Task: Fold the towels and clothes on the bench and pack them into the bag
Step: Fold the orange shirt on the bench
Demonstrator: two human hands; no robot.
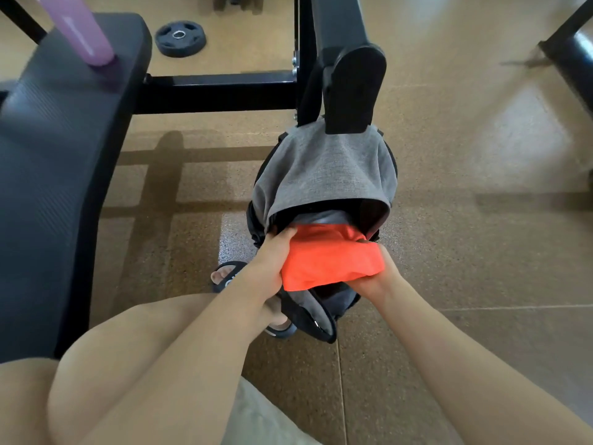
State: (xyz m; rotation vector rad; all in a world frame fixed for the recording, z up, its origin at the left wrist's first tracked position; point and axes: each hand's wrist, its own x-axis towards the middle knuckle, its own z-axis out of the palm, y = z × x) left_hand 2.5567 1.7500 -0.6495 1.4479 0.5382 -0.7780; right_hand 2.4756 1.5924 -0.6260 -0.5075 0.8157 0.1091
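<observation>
My left hand [272, 261] and right hand [373, 277] grip a folded orange cloth [330, 261], half inside the grey bag [324, 168] standing on speckled tan floor [465, 220]. Black bench [57, 162] lies left of my fingers.

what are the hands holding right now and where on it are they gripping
Both hands hold the folded orange cloth: left hand grips its left end, right hand its right end, its far edge inside the open gray bag.
</observation>
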